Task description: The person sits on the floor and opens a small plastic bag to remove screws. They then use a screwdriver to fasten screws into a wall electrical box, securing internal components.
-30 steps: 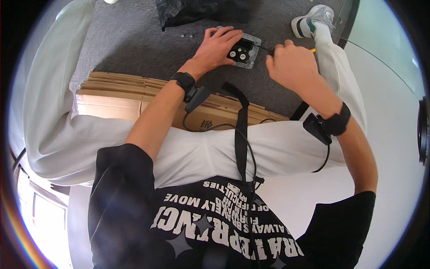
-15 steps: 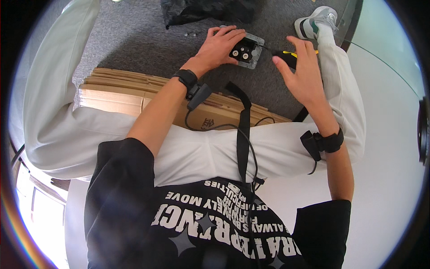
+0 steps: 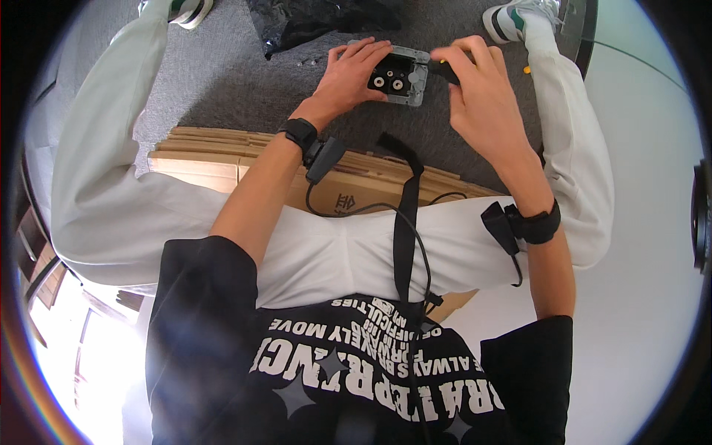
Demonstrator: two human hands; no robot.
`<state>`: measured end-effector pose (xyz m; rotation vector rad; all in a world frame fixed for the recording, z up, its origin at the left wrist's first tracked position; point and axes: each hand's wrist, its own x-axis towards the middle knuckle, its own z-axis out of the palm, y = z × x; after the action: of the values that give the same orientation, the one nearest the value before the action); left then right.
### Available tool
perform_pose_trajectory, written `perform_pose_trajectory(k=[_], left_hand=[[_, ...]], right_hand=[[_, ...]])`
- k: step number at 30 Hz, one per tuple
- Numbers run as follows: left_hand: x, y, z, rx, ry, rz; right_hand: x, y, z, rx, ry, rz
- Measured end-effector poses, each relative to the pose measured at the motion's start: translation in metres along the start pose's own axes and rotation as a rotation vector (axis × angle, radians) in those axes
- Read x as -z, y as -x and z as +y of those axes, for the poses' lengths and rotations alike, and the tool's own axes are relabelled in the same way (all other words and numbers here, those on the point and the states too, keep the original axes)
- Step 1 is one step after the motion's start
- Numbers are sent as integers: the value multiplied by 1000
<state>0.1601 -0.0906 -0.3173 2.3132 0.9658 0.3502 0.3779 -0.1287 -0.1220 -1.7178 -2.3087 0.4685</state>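
My left hand [image 3: 347,80] is wrapped over the left side of a grey, open-faced casing [image 3: 420,76]. Its dark inside shows two round, light-coloured fittings and a smaller one. The casing lies at the carpet, tilted slightly. My right hand [image 3: 483,100] is closed on the black handle of a screwdriver [image 3: 443,71], with a bit of yellow by the fingertips. The screwdriver's front end is at the casing's upper right corner; whether its tip touches there I cannot tell. Most of the handle is hidden by my fingers.
A black plastic bag [image 3: 315,26] lies beyond the casing, with small clear bits [image 3: 305,63] near it. Flattened cardboard [image 3: 196,159] is stacked before my lap. A black strap [image 3: 406,215] and cable hang there. A small orange spot [image 3: 527,70] shows beside my right leg. A white wall stands at right.
My right hand has gone from spread fingers beside the screwdriver to a grip on it, moving up and left to the casing. My left hand still holds the casing. The whole view has shifted slightly.
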Motion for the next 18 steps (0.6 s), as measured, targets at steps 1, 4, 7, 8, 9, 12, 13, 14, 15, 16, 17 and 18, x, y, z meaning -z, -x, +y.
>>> perform_pose_trajectory(k=[1, 4, 7, 8, 9, 12, 13, 14, 15, 16, 17, 18], left_hand=[[1, 0, 0, -8, -4, 5], [2, 0, 1, -7, -24, -2], [4, -1, 3, -4, -35, -17], [4, -2, 4, -1, -38, -27], [5, -3, 5, -2, -50, -36], [8, -6, 8, 17, -77, -73], [9, -7, 9, 27, -86, -84], [10, -8, 10, 55, -99, -112], [11, -8, 11, 47, -100, -98], [11, -9, 12, 53, -102, -104], [12, -9, 13, 58, -103, -112], [12, -9, 14, 54, -99, -104]], right_hand=[[-3, 2, -1, -29, -64, 17], [-5, 4, -4, -175, 94, 121], [-4, 7, -5, -415, 272, -45], [-6, 8, -4, -453, 256, -89], [-8, 10, -2, -432, 256, -79], [-17, 16, 10, -144, 288, 276], [-20, 17, 16, -144, 244, 330], [-22, 18, 20, -122, 193, 397], [-25, 16, 22, -95, 151, 481], [-26, 14, 23, -74, 67, 487], [-28, 12, 21, -51, -3, 512], [-29, 8, 17, -30, -26, 649]])
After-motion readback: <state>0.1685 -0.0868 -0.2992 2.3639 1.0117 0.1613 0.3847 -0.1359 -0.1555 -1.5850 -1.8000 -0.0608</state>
